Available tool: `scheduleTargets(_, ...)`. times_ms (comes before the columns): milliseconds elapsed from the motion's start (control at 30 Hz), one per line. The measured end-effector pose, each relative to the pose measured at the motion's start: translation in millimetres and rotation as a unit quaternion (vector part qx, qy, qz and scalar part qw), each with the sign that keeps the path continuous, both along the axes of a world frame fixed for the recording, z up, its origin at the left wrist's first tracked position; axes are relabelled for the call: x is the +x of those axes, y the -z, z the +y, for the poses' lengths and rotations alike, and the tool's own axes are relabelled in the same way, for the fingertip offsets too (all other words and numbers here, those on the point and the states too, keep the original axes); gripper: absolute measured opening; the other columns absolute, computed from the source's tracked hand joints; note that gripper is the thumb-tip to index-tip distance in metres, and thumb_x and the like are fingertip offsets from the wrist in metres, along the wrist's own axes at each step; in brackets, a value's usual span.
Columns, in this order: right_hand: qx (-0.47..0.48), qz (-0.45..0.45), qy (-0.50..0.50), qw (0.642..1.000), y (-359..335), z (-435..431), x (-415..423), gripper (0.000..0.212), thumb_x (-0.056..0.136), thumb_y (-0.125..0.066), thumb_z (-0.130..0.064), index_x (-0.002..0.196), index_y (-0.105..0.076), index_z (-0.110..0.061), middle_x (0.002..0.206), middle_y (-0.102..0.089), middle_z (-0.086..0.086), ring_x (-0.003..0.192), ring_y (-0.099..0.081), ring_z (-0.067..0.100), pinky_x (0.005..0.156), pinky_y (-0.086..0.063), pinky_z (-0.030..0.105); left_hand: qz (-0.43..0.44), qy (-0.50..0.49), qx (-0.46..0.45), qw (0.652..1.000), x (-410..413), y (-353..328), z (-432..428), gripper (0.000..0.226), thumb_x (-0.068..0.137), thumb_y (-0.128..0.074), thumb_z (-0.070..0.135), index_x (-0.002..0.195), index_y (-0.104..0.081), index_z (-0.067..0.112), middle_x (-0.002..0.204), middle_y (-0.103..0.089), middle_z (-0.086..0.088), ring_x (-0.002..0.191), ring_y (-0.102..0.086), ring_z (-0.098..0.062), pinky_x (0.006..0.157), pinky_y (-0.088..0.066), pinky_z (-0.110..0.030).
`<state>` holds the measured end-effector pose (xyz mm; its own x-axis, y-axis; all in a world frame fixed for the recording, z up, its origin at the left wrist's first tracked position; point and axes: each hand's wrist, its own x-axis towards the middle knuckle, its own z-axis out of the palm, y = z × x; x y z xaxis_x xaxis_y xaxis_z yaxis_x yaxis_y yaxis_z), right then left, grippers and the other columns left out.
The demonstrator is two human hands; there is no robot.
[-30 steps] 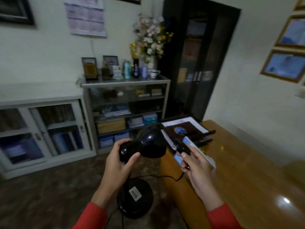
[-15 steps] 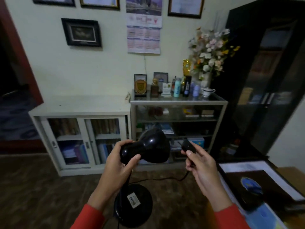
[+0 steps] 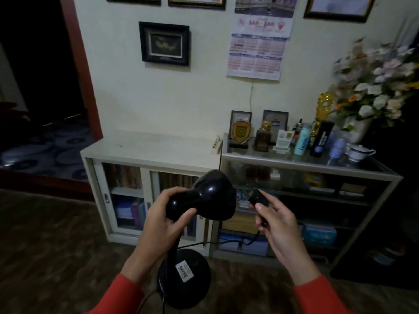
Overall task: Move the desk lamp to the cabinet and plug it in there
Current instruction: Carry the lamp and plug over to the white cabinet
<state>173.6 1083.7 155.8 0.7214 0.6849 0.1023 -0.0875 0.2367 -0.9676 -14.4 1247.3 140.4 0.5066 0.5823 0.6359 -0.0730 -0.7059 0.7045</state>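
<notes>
Midway: desk lamp [image 3: 204, 200] aloft before the white cabinet [image 3: 154, 152], left hand [image 3: 163, 223] fingers clamped round its head, right hand [image 3: 276, 223] pinching the plug [image 3: 256, 197]; setting down and plugging into, apparently, the power strip [image 3: 216, 145] remain.

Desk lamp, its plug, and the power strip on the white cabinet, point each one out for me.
desk lamp [image 3: 213, 196]: head view, on the black shade, held by the left hand.
plug [image 3: 257, 198]: head view, on its black body, pinched in the right hand.
power strip [image 3: 216, 145]: head view, on its top face.
</notes>
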Motion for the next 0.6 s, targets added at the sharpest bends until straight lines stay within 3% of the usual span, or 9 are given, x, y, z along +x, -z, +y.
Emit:
scheduleTargets(233,0.002,-0.005,0.011,1.000,-9.9,110.1,21.3,0.033,0.089,-0.058,-0.007,0.110,-0.062,-0.032,0.082,-0.076,-0.002,0.054,-0.054,0.005,0.048,-0.044,0.018,-0.023,0.030,0.003,0.999,26.2,-16.0,118.6,0.037,0.075,-0.065,0.043,0.109,-0.051,0.044,0.105,-0.062,0.019,0.098,-0.061,-0.002,0.080,-0.046,-0.007)
scheduleTargets(433,0.021,-0.005,0.026,0.999,-19.2,197.9,44.2,0.031,0.090,-0.057,-0.007,0.106,-0.064,-0.033,0.087,-0.077,-0.002,0.056,-0.055,0.004,0.051,-0.045,0.019,-0.044,0.050,0.001,0.998,53.9,-29.0,213.8,0.037,0.074,-0.067,0.040,0.107,-0.051,0.045,0.107,-0.062,0.025,0.097,-0.062,-0.001,0.083,-0.047,-0.007)
scheduleTargets(600,0.019,0.003,0.022,1.000,-17.9,268.1,73.2,0.032,0.090,-0.057,-0.004,0.110,-0.063,-0.028,0.085,-0.076,0.004,0.056,-0.052,0.007,0.047,-0.044,0.016,-0.050,0.048,-0.007,0.998,88.5,-30.6,287.8,0.038,0.073,-0.069,0.032,0.104,-0.051,0.045,0.105,-0.062,0.016,0.095,-0.061,-0.001,0.085,-0.048,-0.012)
